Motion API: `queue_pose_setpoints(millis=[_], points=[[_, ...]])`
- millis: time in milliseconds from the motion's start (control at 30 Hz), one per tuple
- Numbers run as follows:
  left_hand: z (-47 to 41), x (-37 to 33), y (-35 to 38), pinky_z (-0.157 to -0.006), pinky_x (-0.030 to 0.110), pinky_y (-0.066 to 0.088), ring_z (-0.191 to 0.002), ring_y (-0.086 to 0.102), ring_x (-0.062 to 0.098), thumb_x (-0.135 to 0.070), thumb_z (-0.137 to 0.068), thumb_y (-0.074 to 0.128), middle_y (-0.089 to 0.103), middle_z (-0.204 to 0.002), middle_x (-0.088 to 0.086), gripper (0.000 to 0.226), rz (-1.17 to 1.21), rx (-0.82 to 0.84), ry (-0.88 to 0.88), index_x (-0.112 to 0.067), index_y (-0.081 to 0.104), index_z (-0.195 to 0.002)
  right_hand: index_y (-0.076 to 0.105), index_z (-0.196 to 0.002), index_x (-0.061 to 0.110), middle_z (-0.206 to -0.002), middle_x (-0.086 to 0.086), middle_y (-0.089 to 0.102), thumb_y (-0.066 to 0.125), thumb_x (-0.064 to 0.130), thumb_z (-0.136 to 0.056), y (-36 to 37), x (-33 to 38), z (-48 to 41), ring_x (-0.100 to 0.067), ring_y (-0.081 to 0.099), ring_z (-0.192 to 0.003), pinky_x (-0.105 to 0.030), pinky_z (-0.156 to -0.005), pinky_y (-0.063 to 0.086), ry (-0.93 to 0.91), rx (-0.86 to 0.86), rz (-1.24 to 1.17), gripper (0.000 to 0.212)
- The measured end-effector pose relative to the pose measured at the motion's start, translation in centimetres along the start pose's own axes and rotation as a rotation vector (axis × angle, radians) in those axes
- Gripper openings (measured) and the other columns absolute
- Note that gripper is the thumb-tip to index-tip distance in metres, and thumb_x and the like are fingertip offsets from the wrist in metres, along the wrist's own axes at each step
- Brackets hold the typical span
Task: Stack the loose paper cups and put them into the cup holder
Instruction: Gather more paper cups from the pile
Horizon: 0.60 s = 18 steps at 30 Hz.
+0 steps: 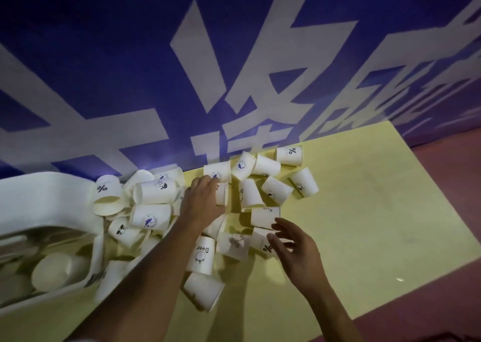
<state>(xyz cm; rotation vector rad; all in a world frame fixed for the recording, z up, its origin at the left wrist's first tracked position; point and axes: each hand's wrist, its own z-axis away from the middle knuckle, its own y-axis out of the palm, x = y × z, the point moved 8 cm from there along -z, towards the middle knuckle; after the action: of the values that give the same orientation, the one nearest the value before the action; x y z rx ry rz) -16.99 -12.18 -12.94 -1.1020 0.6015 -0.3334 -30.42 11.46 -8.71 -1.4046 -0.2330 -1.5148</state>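
Cups (276,191) lie heaped along the table's (364,211) far edge. Our left hand (205,201) curls round a cup (223,194), fingertips over its side. Our right hand (296,250) spreads wide, fingers (282,227) just beside a % cup (261,244).

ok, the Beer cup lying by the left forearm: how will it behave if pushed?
The Beer cup lies on its side and tapers, so it would likely roll in a curve. It is thin paper, so probably very light and easy to dent. The neighbouring cup looks to touch it and may shift too.
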Motion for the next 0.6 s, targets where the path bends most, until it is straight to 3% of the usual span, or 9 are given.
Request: queue_pose_setpoints(millis=[167, 367, 433, 500, 600], points=[[-2.7, -0.8, 2.3, -0.105, 0.038, 0.042, -0.133, 0.046, 0.023, -0.042, -0.084, 0.072, 0.047, -0.148, -0.004, 0.075, -0.204, 0.07, 0.011, -0.033, 0.038, -0.15, 0.065, -0.122, 0.037, -0.11, 0.02, 0.072, 0.074, 0.032, -0.093, -2.3, -1.9, -2.5, -0.001, 0.068, -0.099, -0.031, -0.084, 0.058, 0.057, 0.005, -0.007, 0.031], [-3.2, -0.7, 2.5, -0.104, 0.037, 0.043, -0.131, 0.05, 0.02, -0.044, -0.084, 0.073, 0.053, -0.146, -0.006, 0.073, -0.173, 0.083, 0.001, -0.032, 0.04, -0.149, 0.067, -0.123, 0.029, -0.111, 0.019, 0.071, 0.074, 0.028, -0.093, -5.2, -2.7, -6.2, -0.001, 0.067, -0.099, -0.033, -0.086, 0.058, 0.098, -0.047, 0.03, 0.031], [-2.4, -1.0, 1.1, -0.095, 0.038, 0.047, -0.121, 0.057, 0.023, -0.046, -0.079, 0.076, 0.061, -0.134, -0.004, 0.069, -0.021, 0.013, -0.032, -0.03, 0.047, -0.14, 0.068, -0.12, 0.026, -0.109, 0.016, 0.071, 0.074, 0.026, -0.092, -6.7, -2.4, -8.4, -0.008, 0.068, -0.098, -0.038, -0.085, 0.059, 0.081, -0.113, 0.038, 0.028], [-0.5, -1.1, -0.6, -0.084, 0.039, 0.051, -0.108, 0.062, 0.024, -0.047, -0.073, 0.084, 0.066, -0.122, -0.005, 0.066, 0.316, -0.117, -0.127, -0.031, 0.05, -0.128, 0.066, -0.122, 0.022, -0.113, 0.009, 0.071, 0.076, 0.028, -0.09, -8.3, -2.1, -11.2, -0.015, 0.067, -0.1, -0.04, -0.085, 0.058, 0.07, -0.184, 0.053, 0.034], [3.0, -1.6, -2.4, -0.085, 0.038, 0.052, -0.106, 0.059, 0.015, -0.044, -0.069, 0.092, 0.062, -0.12, -0.013, 0.071, 0.7, -0.266, -0.207, -0.039, 0.047, -0.123, 0.055, -0.14, 0.012, -0.134, -0.005, 0.063, 0.08, 0.036, -0.086, -9.3, -2.3, -16.1, -0.025, 0.062, -0.117, -0.034, -0.093, 0.05, 0.096, -0.194, 0.178, 0.064]])
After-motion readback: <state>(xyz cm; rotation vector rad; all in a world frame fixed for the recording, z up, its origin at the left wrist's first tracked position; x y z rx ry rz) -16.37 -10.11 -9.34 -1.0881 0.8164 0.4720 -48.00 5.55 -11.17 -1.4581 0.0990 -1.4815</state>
